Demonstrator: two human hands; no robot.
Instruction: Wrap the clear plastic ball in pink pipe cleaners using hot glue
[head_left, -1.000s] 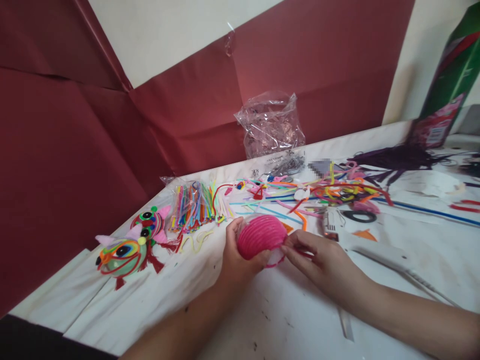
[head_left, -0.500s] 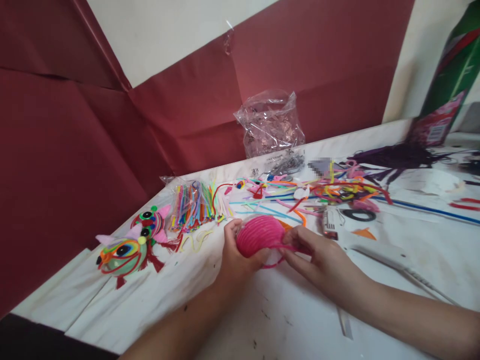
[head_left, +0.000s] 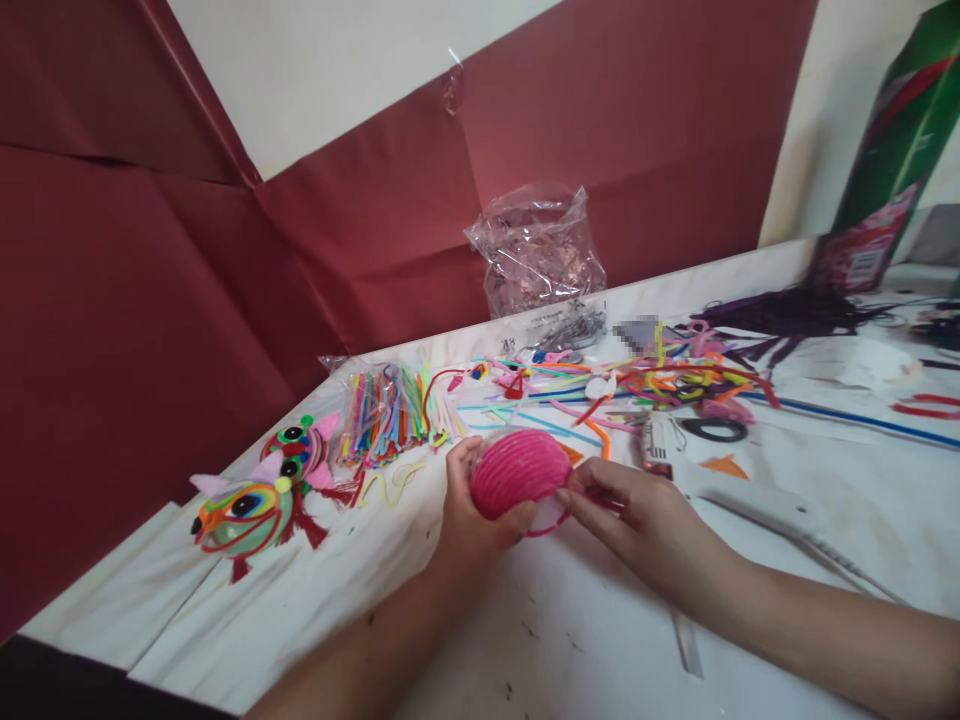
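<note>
A rounded shell [head_left: 519, 474] wrapped in rows of bright pink pipe cleaner sits in my left hand [head_left: 480, 510], whose fingers curl round its far side while the thumb presses the near edge. A pale, uncovered patch shows at its lower right. My right hand [head_left: 622, 510] pinches the pink pipe cleaner [head_left: 600, 500] at the shell's right side, and part of that strand is hidden by the fingers. Just right of my right hand lies a white glue gun [head_left: 739, 495] on the table.
Two decorated animal-face ornaments [head_left: 244, 515] stand at the left. Behind are a bundle of coloured pipe cleaners [head_left: 390, 410], a clear plastic bag [head_left: 536, 255] and loose pipe cleaners [head_left: 675, 380]. A black tape roll [head_left: 714, 429] and purple tassels [head_left: 787, 312] lie to the right.
The shell has turned slightly in my left hand, and my right fingers have shifted a little along the pink strand. Both hands keep their hold.
</note>
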